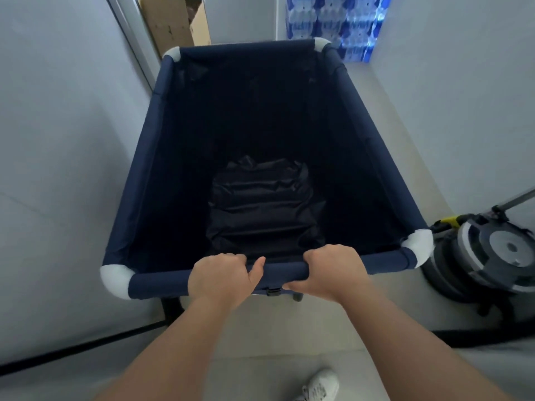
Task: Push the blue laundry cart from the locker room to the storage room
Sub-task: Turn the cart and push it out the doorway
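Two hands grip the near rail of the blue laundry cart (162, 157) in the head view. The left hand (220, 277) has its fingers (224, 257) clenched over the rail, thumb lying along it; the right hand (333, 272) grasps the same rail just beside it. Inside the cart lies a dark folded fabric (265, 206). Beyond the cart's far rail stand a cardboard box (173, 21) and stacked packs of water bottles (335, 21). Right of the cart sits a grey floor machine (486, 256). Below the cart, a white shoe (321, 384) rests on the floor (278, 328).

Both hands, left (218, 277) and right (333, 273), clench side by side, arms extended.
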